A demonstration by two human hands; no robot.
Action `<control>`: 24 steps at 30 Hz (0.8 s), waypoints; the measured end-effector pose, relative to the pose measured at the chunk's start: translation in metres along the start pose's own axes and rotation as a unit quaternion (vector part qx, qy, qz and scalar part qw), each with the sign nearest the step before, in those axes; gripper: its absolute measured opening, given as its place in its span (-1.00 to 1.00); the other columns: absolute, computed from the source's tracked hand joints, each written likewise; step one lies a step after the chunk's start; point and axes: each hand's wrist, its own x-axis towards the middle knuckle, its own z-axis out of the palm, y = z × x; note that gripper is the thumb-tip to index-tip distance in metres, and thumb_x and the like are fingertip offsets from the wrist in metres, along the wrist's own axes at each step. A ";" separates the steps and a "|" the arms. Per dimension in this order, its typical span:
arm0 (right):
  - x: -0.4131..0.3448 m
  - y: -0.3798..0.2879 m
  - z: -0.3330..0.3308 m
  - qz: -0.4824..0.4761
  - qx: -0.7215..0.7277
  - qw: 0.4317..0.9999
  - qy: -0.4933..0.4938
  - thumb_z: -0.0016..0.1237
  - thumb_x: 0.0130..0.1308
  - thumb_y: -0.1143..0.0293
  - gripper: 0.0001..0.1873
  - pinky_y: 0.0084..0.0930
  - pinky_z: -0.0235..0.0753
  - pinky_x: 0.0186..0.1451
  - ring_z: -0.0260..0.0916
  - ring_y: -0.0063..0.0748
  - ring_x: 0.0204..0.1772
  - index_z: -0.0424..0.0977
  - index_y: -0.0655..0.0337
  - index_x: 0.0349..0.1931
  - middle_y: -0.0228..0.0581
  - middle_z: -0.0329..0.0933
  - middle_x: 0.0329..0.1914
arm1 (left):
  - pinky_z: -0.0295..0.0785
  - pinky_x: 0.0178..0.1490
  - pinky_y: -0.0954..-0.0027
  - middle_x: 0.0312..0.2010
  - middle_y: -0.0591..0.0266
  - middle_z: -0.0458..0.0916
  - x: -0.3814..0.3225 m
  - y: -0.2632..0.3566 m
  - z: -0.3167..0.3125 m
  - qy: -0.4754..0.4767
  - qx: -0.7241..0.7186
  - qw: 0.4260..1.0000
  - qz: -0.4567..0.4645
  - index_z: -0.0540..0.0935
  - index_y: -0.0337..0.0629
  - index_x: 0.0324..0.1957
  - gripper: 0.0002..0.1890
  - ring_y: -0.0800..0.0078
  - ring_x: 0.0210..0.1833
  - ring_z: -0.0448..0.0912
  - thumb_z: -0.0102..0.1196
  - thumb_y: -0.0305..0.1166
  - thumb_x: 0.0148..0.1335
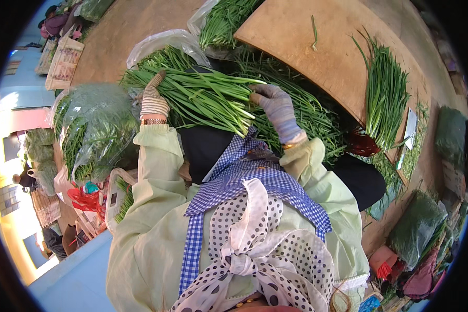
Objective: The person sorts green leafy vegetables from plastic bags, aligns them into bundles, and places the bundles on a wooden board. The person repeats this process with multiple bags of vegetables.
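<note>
A loose bunch of long green leafy stalks, like garlic chives [202, 93], lies across my lap, its pale ends to the right. My left hand [155, 97], in a striped knit glove, grips the leafy end of it. My right hand [275, 107], in a greyish glove, has its thumb and fingers together at the pale ends, pinching a stalk. Under and beyond the bunch, a heap of darker green stalks [308, 113] spreads between me and a wooden board. On the board's right part rests a neat upright-laid bundle of chives [386, 93], beside dark red ties [362, 143].
A wooden board [335, 46] curves ahead, with a sharp corner near the heap. Plastic bags of greens stand left [97, 128], ahead [226, 23] and at lower right [417, 230]. A red plastic bag [85, 199] is at left. A person [54, 23] sits far off at upper left.
</note>
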 end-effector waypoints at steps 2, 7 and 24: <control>0.011 0.008 0.010 0.110 0.167 0.980 -0.007 0.11 0.13 0.32 -0.73 -0.58 0.38 -0.10 0.44 -0.51 -0.27 0.56 0.27 -0.20 -0.33 0.57 -0.37 | 0.55 -0.10 -0.14 -0.23 -0.02 0.63 -0.003 0.004 -0.001 -0.018 -0.002 1.000 -0.014 0.50 -0.27 -0.08 -0.56 0.01 -0.23 0.61 0.33 -0.51 -0.07; 0.017 0.022 0.002 0.103 0.157 0.981 0.052 0.08 0.19 0.33 -0.75 -0.64 0.33 -0.05 0.38 -0.60 -0.24 0.54 0.29 -0.19 -0.40 0.54 -0.33 | 0.58 -0.15 -0.10 -0.29 -0.02 0.64 -0.011 0.007 -0.004 -0.133 -0.027 0.985 -0.106 0.53 -0.32 -0.15 -0.66 0.02 -0.29 0.63 0.28 -0.50 -0.01; -0.029 0.053 -0.075 0.173 0.149 0.937 0.265 0.06 0.20 0.31 -0.75 -0.67 0.35 -0.13 0.37 -0.59 -0.31 0.55 0.31 -0.21 -0.42 0.52 -0.39 | 0.53 -0.07 -0.17 -0.17 -0.07 0.61 -0.029 -0.013 0.018 0.054 0.028 0.998 -0.006 0.53 -0.31 -0.14 -0.70 -0.04 -0.17 0.60 0.23 -0.45 0.07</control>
